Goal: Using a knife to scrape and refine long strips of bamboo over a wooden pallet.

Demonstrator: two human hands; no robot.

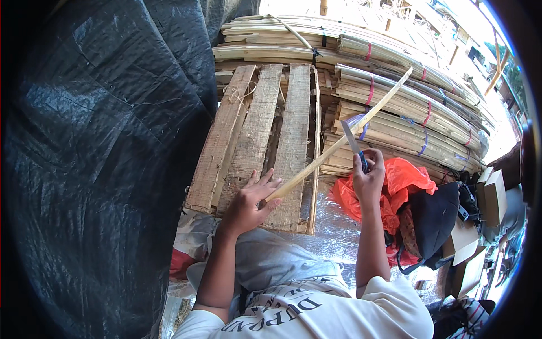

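Note:
A long, pale wooden strip (339,144) slants from my left hand up toward the far right. My left hand (248,200) grips its near end between thumb and fingers, the other fingers spread just above the slatted wooden table (254,135). In my right hand (370,175) is a knife (352,138) with a blue and dark handle. Its blade points up and away, beside the middle of the strip; I cannot tell whether the two touch. Some thin fibres hang on the table's rough slats.
Bundled wooden strips (389,96) tied with coloured bands are stacked behind and right of the table. A black tarp (107,158) hangs at the left. An orange plastic bag (403,181), a dark bag (435,217) and cardboard boxes (494,198) lie at the right.

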